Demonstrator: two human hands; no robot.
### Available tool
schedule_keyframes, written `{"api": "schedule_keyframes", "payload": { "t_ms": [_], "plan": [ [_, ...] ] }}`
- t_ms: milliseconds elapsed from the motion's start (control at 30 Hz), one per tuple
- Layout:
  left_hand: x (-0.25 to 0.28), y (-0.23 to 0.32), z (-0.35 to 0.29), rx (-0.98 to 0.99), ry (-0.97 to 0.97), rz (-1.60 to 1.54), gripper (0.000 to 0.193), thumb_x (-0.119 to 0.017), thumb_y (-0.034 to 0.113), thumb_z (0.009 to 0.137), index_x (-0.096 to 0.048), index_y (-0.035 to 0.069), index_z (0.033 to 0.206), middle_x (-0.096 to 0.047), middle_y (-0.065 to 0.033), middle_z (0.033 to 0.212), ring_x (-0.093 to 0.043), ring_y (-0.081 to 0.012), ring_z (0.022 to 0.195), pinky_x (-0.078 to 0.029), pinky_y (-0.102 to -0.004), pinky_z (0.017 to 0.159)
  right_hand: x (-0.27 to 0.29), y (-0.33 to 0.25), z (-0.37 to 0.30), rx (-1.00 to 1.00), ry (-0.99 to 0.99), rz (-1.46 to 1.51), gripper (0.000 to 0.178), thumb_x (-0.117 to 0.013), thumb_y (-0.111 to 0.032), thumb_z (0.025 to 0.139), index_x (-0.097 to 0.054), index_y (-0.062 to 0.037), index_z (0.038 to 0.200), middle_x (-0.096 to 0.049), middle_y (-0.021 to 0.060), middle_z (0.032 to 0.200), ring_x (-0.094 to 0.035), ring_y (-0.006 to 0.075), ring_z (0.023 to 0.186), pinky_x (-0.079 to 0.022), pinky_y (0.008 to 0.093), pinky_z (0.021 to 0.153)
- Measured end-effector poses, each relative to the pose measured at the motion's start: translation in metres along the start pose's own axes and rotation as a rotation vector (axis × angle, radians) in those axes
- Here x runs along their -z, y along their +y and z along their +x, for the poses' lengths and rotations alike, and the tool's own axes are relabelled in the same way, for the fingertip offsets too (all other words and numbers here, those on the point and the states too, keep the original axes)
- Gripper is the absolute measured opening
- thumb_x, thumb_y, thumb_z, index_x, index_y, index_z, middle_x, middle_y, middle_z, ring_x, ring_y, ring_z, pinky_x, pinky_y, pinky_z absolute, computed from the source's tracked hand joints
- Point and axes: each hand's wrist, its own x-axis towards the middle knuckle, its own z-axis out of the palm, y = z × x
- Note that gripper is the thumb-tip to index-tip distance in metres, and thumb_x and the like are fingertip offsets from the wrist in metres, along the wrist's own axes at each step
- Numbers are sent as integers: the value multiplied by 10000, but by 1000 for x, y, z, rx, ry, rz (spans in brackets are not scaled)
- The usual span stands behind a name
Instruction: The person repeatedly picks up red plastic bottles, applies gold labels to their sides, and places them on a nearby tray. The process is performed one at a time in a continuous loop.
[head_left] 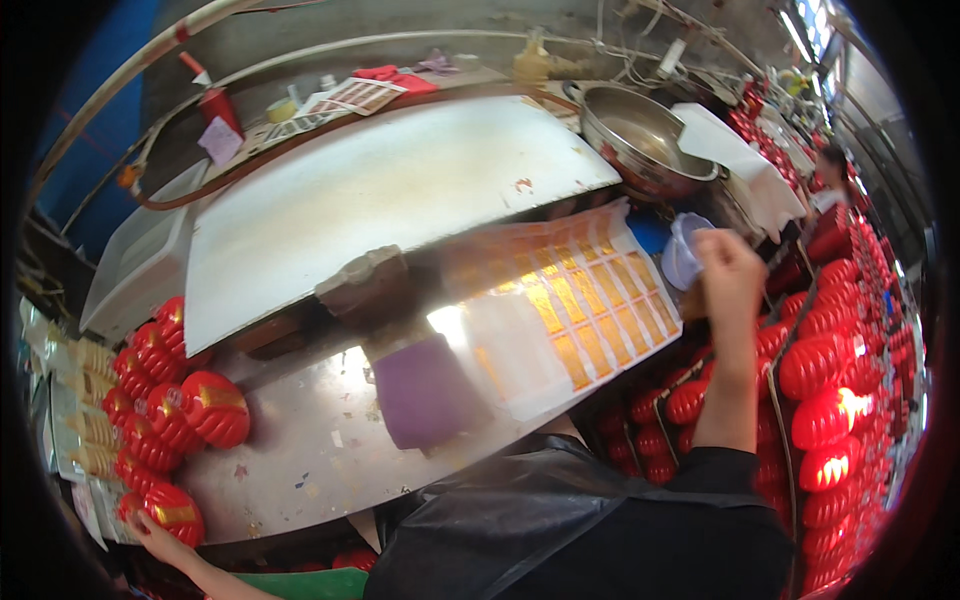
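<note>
At the lower left, my left hand (160, 540) pinches the near edge of a red ribbed lantern-shaped piece (178, 512) with a gold band. Several similar red pieces (215, 408) are heaped just beyond it. Over on the right, my right hand (732, 265) is raised with its fingers curled together, beside a small pale purple bucket (682, 252). Whether it touches the bucket or holds something small, I cannot make out. White-backed sheets of gold stickers (590, 310) lie between my hands, near a purple cloth (425, 390).
A metal worktop (300, 450) spans the front. Behind it are a raised white board (400, 190), a stone block (365, 285) and a large steel pot (650, 135). A spray-type red bottle (218, 110) stands far left. Red pieces (825, 420) are stacked at right; a person (830, 175) is beyond.
</note>
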Motion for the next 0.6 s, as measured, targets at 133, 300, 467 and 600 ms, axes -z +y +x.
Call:
{"api": "schedule_keyframes", "payload": {
  "t_ms": [133,300,467,600],
  "plan": [
    [-4,68,-10,-401,327,393,531,-686,346,1029,-624,32,1453,-680,-194,1396,-648,-353,1281,-495,-393,1083,129,20,8,149,508,-743,219,-715,-299,998,-781,-102,1068,-757,100,1062,-728,317,931,-562,407,799],
    [-57,174,-44,-390,59,-310,347,-606,173,1095,-644,1,1394,-670,-128,1384,-642,-249,1245,-493,-360,1087,244,49,8,-159,577,-1212,450,-572,-502,1050,-692,-136,1285,-740,153,1142,-722,385,1025,-569,523,860],
    [-92,267,-82,-374,-183,-521,307,-564,137,1108,-654,4,1370,-661,-114,1396,-613,-225,1293,-470,-345,1124,259,71,20,-308,239,-1282,543,-493,-538,1069,-659,-78,1306,-723,268,1143,-710,458,1054,-555,563,900],
    [-107,305,-104,-458,-348,-602,292,-549,112,1109,-661,1,1354,-648,-108,1424,-602,-208,1309,-450,-341,1154,256,85,25,-315,46,-1188,505,-588,-470,1014,-760,5,1030,-739,289,1056,-716,457,1019,-562,551,909]
  ]
}}
